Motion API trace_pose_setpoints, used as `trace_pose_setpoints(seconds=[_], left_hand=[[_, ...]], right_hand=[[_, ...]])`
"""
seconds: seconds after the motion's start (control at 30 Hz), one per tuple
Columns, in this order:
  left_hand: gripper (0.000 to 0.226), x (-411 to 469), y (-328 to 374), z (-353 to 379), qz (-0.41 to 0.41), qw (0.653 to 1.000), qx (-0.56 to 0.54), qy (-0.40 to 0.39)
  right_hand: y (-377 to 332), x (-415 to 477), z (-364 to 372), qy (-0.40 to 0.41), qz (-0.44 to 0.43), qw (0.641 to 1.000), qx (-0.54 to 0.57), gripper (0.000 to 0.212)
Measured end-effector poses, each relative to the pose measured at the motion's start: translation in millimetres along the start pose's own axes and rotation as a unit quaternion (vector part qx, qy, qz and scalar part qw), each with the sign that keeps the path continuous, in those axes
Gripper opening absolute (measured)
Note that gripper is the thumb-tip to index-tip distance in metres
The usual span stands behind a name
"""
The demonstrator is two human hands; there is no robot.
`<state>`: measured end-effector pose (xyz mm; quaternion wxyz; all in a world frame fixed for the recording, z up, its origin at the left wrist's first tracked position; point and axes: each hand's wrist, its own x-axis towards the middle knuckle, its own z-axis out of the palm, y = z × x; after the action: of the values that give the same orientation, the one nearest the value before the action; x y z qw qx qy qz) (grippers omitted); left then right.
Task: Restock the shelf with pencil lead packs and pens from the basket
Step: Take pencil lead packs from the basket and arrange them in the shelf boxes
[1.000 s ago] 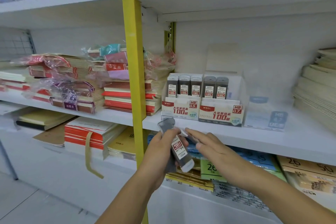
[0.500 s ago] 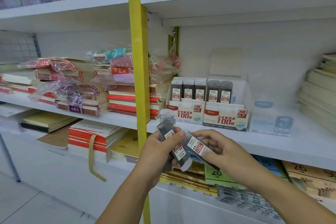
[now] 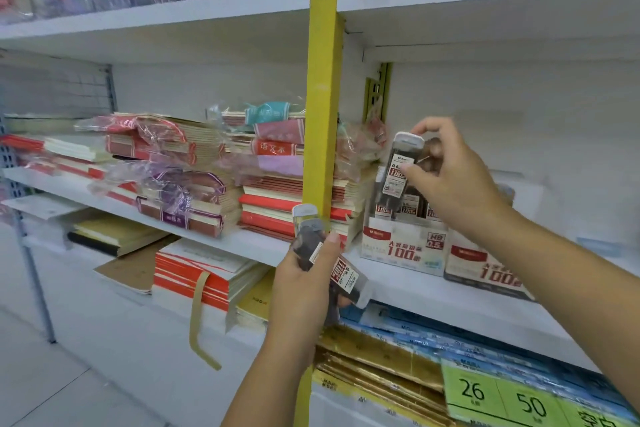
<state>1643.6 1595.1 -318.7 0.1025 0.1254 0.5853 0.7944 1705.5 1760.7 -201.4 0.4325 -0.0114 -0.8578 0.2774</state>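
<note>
We restock the white shelf.
Our right hand pinches a dark plastic pencil lead pack cap-up over the white cardboard display box, so it can drop straight in; there is open room above. Our left hand grips spare packs before the shelf's edge, beside the yellow post.

I'm in a stationery shop: white tiered metal shelves on a yellow upright post, plastic-wrapped stacks of red and cream notebooks at nine o'clock, white cardboard display boxes at three, green paper price labels at five.
</note>
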Motion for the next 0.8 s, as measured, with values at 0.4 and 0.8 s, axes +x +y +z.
trace_pose_setpoints(seconds=[0.4,0.8], left_hand=[[0.049,15,4,-15,0.021,0.999,-0.012,-0.032],[0.054,-2,3,-1,0.030,0.994,-0.001,-0.101]], right_hand=[[29,22,29,-0.047,-0.030,0.951,-0.304,0.018],[-3,-112,41,-0.148,0.229,0.944,0.186,0.030]])
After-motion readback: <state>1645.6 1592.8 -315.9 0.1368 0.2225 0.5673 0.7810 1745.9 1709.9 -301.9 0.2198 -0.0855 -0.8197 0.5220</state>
